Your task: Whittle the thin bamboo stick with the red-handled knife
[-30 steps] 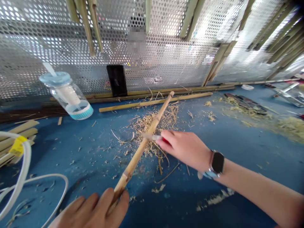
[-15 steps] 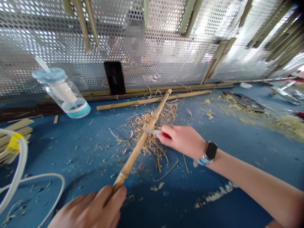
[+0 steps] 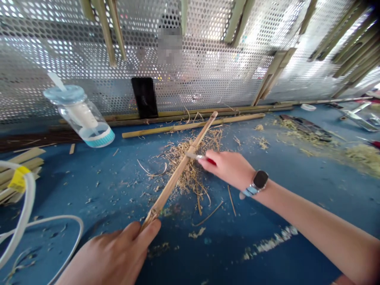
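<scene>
My left hand (image 3: 118, 249) is closed around the near end of a bamboo stick (image 3: 172, 183), which slants away from me over the blue table. In my right hand (image 3: 227, 165) is a knife (image 3: 194, 156) with a red handle, gripped in closed fingers. The knife's blade lies across the stick, touching it just below a joint at its middle. Under the stick spreads a heap of thin bamboo shavings (image 3: 190, 178). A watch on my right wrist shows its dark face.
A clear bottle (image 3: 93, 122) with a blue lid and straw stands left. Behind, a phone (image 3: 144, 97) leans on a perforated metal screen (image 3: 202, 75). Another bamboo stick (image 3: 190, 126) lies crosswise beyond the shavings. A white tube (image 3: 26, 209) curves at the left; bamboo strips (image 3: 22, 164) lie beyond it.
My right hand and the knife have moved a little up the stick, away from me. The stick appears turned slightly about its length. My left hand keeps its hold.
</scene>
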Action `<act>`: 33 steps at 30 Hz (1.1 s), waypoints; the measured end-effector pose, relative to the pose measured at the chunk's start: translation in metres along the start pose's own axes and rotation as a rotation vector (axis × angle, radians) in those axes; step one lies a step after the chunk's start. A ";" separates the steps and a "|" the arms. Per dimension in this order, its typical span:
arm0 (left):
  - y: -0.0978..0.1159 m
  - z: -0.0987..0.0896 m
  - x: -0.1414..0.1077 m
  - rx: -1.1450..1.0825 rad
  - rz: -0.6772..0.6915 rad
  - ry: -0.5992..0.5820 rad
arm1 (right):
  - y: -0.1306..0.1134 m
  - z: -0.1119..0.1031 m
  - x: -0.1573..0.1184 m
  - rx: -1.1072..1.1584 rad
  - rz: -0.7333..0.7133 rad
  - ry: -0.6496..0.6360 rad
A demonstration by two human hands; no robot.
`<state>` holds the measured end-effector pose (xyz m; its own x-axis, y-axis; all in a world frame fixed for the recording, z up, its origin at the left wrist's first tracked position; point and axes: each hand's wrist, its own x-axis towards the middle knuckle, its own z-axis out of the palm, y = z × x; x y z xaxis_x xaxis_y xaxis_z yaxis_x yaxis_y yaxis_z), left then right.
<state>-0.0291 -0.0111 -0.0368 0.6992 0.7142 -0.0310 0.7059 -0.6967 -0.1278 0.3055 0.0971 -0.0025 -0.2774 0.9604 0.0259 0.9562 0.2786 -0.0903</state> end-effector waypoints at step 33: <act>0.006 -0.021 0.011 0.068 0.081 0.128 | -0.039 0.003 -0.025 0.163 -0.178 -0.100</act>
<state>-0.0142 -0.0091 -0.0168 0.7653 0.6384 0.0819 0.6403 -0.7424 -0.1972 0.2749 0.0620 -0.0026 -0.4551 0.8894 -0.0417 0.8661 0.4313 -0.2527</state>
